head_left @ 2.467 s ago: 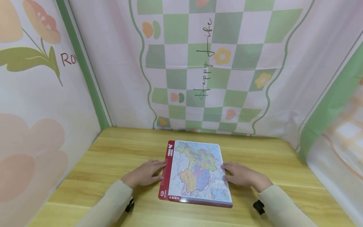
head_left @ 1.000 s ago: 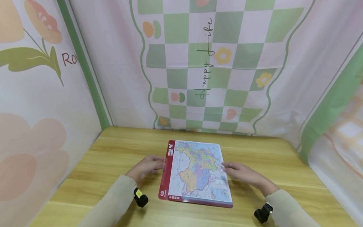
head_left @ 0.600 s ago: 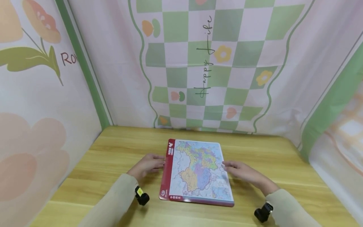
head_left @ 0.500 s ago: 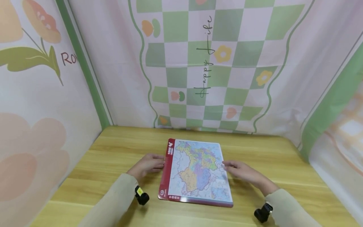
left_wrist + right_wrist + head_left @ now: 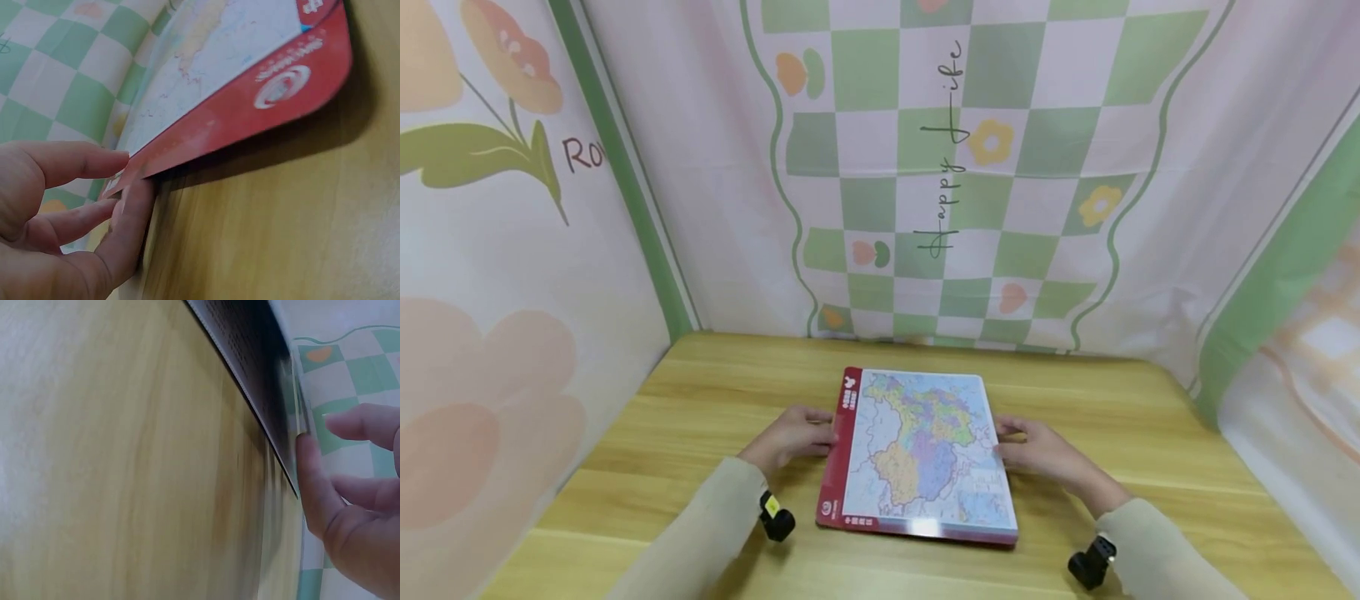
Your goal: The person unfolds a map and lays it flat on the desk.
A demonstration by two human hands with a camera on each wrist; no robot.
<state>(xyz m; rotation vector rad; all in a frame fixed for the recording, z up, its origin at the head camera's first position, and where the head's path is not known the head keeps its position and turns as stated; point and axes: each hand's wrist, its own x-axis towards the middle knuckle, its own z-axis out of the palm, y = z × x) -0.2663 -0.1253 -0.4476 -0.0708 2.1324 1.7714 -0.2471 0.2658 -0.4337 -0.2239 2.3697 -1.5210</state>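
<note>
I have the map board (image 5: 921,450) lying near the middle of the wooden surface (image 5: 700,417), its red strip toward my left hand (image 5: 792,439). That hand's fingers (image 5: 125,206) are curled at the red edge, thumb on top and a fingertip tucked beneath, so it pinches the board, whose near corner stands clear of the wood. My right hand (image 5: 1037,454) meets the opposite edge, one of its fingers (image 5: 312,481) pressed against the rim; whether any reach underneath, I cannot tell. To lift well, I judge both sides should rise evenly, with fingers well under before any weight comes off, keeping the board level so it doesn't slip sideways.
</note>
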